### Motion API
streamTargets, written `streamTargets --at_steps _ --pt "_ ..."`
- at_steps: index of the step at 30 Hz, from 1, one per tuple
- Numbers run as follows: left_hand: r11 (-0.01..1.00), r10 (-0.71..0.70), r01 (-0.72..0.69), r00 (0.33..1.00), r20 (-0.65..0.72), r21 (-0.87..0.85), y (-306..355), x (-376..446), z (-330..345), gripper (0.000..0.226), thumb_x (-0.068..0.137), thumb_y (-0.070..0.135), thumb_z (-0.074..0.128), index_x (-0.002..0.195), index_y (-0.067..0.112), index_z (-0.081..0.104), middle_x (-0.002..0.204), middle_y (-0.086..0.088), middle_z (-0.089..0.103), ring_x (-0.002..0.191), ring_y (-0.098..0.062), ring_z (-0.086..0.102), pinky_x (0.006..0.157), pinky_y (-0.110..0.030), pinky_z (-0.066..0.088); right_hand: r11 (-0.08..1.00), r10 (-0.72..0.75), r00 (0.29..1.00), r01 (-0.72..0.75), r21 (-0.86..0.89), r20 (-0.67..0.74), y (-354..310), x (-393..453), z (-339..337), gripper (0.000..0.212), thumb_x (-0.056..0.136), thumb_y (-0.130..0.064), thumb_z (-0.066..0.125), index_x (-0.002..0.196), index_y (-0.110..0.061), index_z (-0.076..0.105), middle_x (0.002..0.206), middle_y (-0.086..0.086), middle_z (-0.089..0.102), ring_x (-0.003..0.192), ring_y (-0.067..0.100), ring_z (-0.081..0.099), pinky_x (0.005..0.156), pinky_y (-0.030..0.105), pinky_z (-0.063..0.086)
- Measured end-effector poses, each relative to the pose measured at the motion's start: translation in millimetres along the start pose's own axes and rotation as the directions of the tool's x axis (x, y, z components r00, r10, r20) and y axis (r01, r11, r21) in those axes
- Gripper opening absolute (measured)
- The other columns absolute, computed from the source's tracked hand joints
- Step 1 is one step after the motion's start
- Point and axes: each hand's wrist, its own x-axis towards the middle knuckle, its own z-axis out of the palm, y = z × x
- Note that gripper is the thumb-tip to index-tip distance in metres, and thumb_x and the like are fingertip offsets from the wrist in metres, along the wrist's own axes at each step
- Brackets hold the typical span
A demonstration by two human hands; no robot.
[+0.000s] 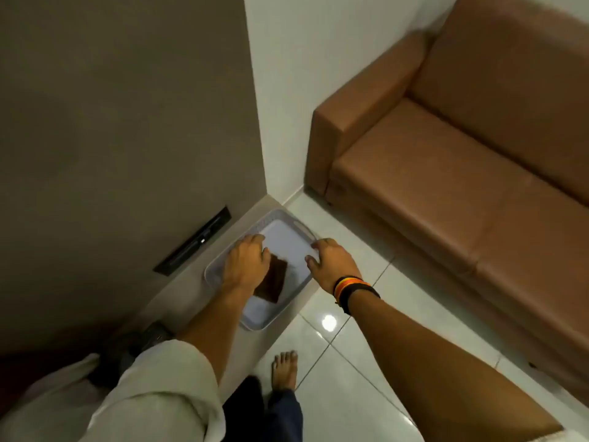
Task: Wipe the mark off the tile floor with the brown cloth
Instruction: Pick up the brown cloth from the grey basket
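Observation:
A folded brown cloth (272, 280) lies flat in a pale grey tray (287, 237) that sits on a low beige ledge. My left hand (245, 266) rests palm down over the cloth's left edge, partly covering it; whether the fingers grip it I cannot tell. My right hand (331, 261) hovers at the tray's right rim with its fingers spread and nothing in it. The white glossy tile floor (350, 355) stretches below the ledge; no mark shows on it from here.
A brown leather sofa (462, 173) fills the right side, close to the white wall corner (280, 122). The ledge (191, 282) runs along a grey-brown wall with a dark slot (194, 242). My bare foot (285, 371) stands on the tiles near the ledge.

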Motion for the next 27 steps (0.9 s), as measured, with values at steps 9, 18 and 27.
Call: streamTargets --at_steps 9,18,27 --pt "0.888 -0.382 0.426 0.893 0.239 -0.171 -86.1 49.8 111.9 0.051 0.101 0.028 0.060 0.147 0.007 0.051 0.143 -0.021 0.060 0.131 -0.041 0.059 0.106 -0.054 0.051 0.709 0.420 0.861 -0.508 0.489 0.285 9.2 81.2 136.4 0.053 0.097 -0.034 0.067 0.143 -0.011 0.055 0.144 0.014 0.061 0.129 0.033 0.060 0.108 0.037 0.047" --pt "0.824 -0.560 0.564 0.825 0.079 -0.051 -109.4 92.0 173.0 0.062 0.099 0.044 0.060 0.143 0.001 0.050 0.146 -0.024 0.056 0.133 -0.043 0.055 0.108 -0.053 0.047 0.429 0.568 0.730 -0.657 0.620 0.381 9.2 155.7 212.5 0.060 0.087 -0.031 0.079 0.134 -0.005 0.054 0.134 0.018 0.065 0.121 0.037 0.064 0.104 0.043 0.054" --pt "0.892 -0.241 0.229 0.970 0.018 -0.390 -114.7 76.6 167.8 0.035 0.100 0.032 0.057 0.126 0.010 0.056 0.115 -0.012 0.070 0.104 -0.029 0.069 0.084 -0.041 0.059 0.429 0.553 0.757 -0.617 0.660 0.348 27.6 164.8 235.1 0.041 0.082 -0.020 0.078 0.118 -0.008 0.060 0.108 0.013 0.068 0.104 0.036 0.069 0.086 0.038 0.059"
